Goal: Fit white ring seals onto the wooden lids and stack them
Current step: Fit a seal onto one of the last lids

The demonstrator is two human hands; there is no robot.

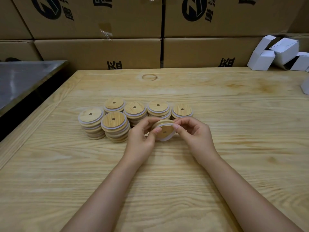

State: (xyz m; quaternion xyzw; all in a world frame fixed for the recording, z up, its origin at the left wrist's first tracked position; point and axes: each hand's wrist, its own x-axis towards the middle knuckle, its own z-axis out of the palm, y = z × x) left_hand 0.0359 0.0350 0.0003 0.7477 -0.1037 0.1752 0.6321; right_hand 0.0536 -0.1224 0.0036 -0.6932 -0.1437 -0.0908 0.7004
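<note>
The step in hand looks like seating a white ring seal point(162, 139) round a wooden lid point(165, 131); to do it well, the band should be worked round the rim a little at a time, one thumb pinning the part already seated while the other presses the loose part into place; stretching it too far on one side would likely pop the opposite side off; a last look round the whole rim, before stacking, would catch any twist or lifted stretch.

The left hand point(142, 136) has its fingers curled round the lid's left edge, the thumb lying across the lid's face near the centre hole; the right hand point(194, 131) pinches the lid's upper right rim between thumb and forefinger, the thumb tip on the white band; neither hand is slack. The lid is held tilted between the two hands, just above the table point(234, 164); white shows along its lower edge, below both thumbs. Just beyond the fingertips, and out past the left hand, stand the stacks point(115, 126) of finished lids.
</note>
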